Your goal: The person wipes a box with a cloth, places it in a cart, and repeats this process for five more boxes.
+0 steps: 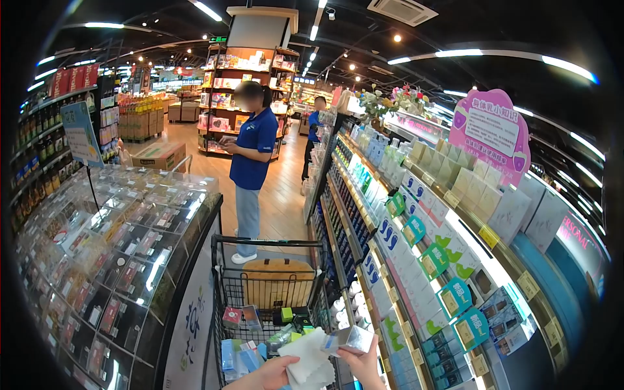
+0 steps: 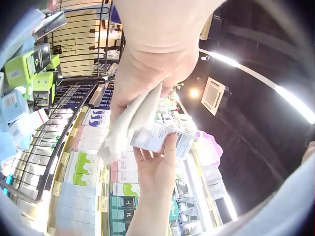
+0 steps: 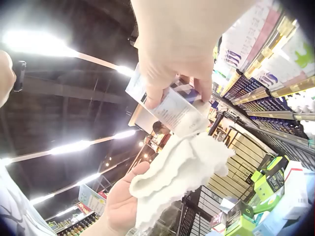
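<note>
While the head view catches only the bottom edge of the action, it places the left hand [image 1: 270, 375] gripping a white cloth [image 1: 307, 361] and the right hand [image 1: 365, 368] pinching a small box [image 1: 351, 338], both above the shopping cart [image 1: 266, 242] beside the shelves [image 1: 416, 260]. The left wrist view shows the cloth bunched in the fingers, hanging against the box's end. The right wrist view shows thumb and fingers clamped on the box's long edges. The box looks light, stiff and glossy, probably slippery, and best held by those edges. The cloth looks soft and limp. Only the head view shows a person in blue [image 1: 255, 149] down the aisle, and only the wrist views show the grips.
</note>
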Available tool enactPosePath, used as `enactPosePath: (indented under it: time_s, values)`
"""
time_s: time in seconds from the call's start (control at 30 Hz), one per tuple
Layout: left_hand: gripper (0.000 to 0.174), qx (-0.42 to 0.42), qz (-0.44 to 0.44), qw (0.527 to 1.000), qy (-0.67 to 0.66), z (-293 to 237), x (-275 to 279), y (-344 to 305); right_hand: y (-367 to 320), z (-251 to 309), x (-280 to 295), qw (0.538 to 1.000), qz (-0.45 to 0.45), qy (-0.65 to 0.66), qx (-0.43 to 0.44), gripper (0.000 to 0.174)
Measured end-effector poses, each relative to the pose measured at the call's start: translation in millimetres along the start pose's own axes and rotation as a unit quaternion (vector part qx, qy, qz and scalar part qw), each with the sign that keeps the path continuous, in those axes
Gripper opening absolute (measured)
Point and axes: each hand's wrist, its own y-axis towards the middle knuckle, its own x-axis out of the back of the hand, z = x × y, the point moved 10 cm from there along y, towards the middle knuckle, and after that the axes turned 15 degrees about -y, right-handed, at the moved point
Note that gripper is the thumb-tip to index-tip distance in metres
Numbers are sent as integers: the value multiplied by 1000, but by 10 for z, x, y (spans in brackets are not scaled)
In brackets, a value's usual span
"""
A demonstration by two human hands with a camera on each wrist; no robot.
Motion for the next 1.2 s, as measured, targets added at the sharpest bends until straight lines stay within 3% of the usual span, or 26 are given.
enactPosePath:
  time_s: [0.03,0.1,0.13,0.2,0.23,0.3,0.33,0.47,0.53,0.57,0.67,0.8,0.83,0.9,0.93,0.97,1.03,1.1,1.17,1.2]
  values:
    - [43,0,-2,1000,1,-2,35,25,-13,48,-21,1000,0,2,-1,62]
    - [42,-99,-28,995,15,-199,121,89,-38,177,-106,999,16,33,-2,59]
    - [42,-99,-29,995,16,-175,7,51,-72,288,-140,999,8,-43,-6,56]
    - [42,-222,-147,940,213,-392,-191,-179,-54,-115,-339,998,35,-59,5,54]
    - [42,-221,-149,940,215,-370,-172,-148,-64,-165,-469,997,53,-61,-3,56]
    - [44,-274,-31,865,420,-359,-474,-87,-152,-132,-640,993,101,6,-58,53]
    - [46,-242,-18,906,347,-353,-668,-147,-214,-130,-767,980,149,71,-109,50]
    - [47,-231,35,892,387,-338,-801,-145,-122,-296,-735,987,146,24,-60,41]
    - [46,-303,96,817,482,-286,-1057,-283,-15,-426,-623,969,93,194,-124,46]
    - [46,-304,96,815,483,-280,-1058,-283,54,-422,-550,973,86,182,-115,42]
    - [43,-282,56,870,400,-301,-896,-205,99,-254,-322,956,24,246,-160,46]
    - [39,-250,9,933,259,-271,-592,-65,-43,-198,-354,963,-22,181,-198,35]
    - [38,-244,-2,945,218,-255,-503,-33,-31,-432,-423,963,18,194,-187,33]
    - [36,-225,-27,963,144,-208,-321,30,-142,-125,-428,967,1,169,-188,34]
    - [35,-213,-41,970,110,-179,-228,57,-81,-24,-404,993,30,95,-67,38]
    - [35,-213,-42,970,111,-253,-134,79,-55,-120,-446,967,119,202,-99,46]
    - [28,-142,-7,979,143,-287,27,164,-74,209,-364,983,130,129,14,53]
    - [23,-118,4,986,116,-295,33,118,-81,95,-229,992,90,85,-39,59]
    - [26,-8,24,997,68,-132,180,216,-138,159,-320,983,173,52,-36,63]
    - [26,-6,22,997,69,-100,107,180,-213,280,-393,972,202,78,-95,68]
